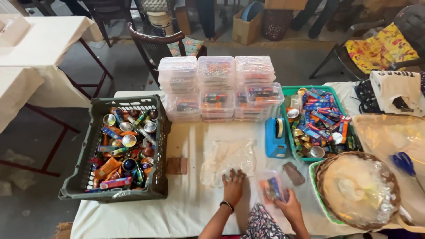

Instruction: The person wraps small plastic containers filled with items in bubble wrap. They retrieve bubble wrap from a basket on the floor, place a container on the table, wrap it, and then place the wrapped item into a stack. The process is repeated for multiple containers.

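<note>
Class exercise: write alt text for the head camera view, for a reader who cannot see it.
A person's left hand presses flat on a clear plastic bag on a cloth-covered table, while the right hand holds a small clear box. A grey crate and stacked clear boxes sit nearby.

A crate [84, 163] filled with small packets and bowls is set at the table's [177, 212] left edge. Behind the middle, stacked lidded boxes [217, 88] are ranged in rows. To their right a tray [287, 90] of packets is placed, with a tape dispenser [275, 138] just left of it. A plastic sheet [228, 159] is spread at the centre. A wicker basket [356, 190] is set at the near right, scissors [405, 163] beyond it.
</note>
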